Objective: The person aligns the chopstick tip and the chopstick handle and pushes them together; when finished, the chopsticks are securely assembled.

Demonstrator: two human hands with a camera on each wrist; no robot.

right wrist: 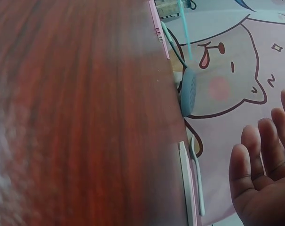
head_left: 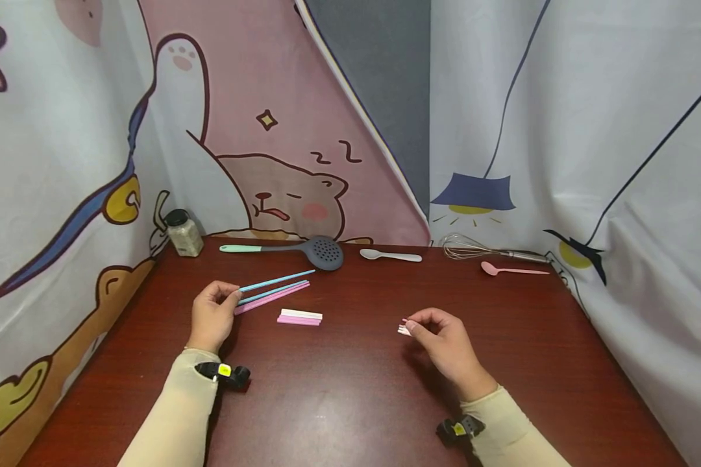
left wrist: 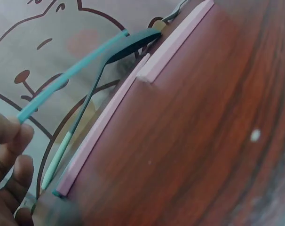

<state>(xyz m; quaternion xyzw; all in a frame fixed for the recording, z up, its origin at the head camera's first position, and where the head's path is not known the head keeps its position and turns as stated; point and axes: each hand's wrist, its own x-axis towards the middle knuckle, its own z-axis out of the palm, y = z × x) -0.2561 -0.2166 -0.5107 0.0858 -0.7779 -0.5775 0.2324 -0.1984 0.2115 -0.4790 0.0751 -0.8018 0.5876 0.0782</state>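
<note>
My left hand (head_left: 210,318) pinches one end of a thin blue stick (head_left: 277,280), which slants up above the table in the left wrist view. Below it lie a second blue stick (head_left: 274,292) and a long pink stick (left wrist: 102,127), side by side. Short white sticks (head_left: 300,314) and pink sticks (head_left: 300,320) lie together at mid-table. At the right, my right hand (head_left: 444,344) brings thumb and index together around a small pink stick end (head_left: 405,320). Beneath those fingertips rest white stick ends (head_left: 404,329); the hand hides the rest in the head view.
Along the back edge are a grey skimmer (head_left: 325,253) with a mint handle, a white spoon (head_left: 390,255), a whisk (head_left: 491,249) and a pink spoon (head_left: 514,270). A jar (head_left: 184,235) with a black lid stands at the back left. Printed curtains surround the brown table (head_left: 350,395).
</note>
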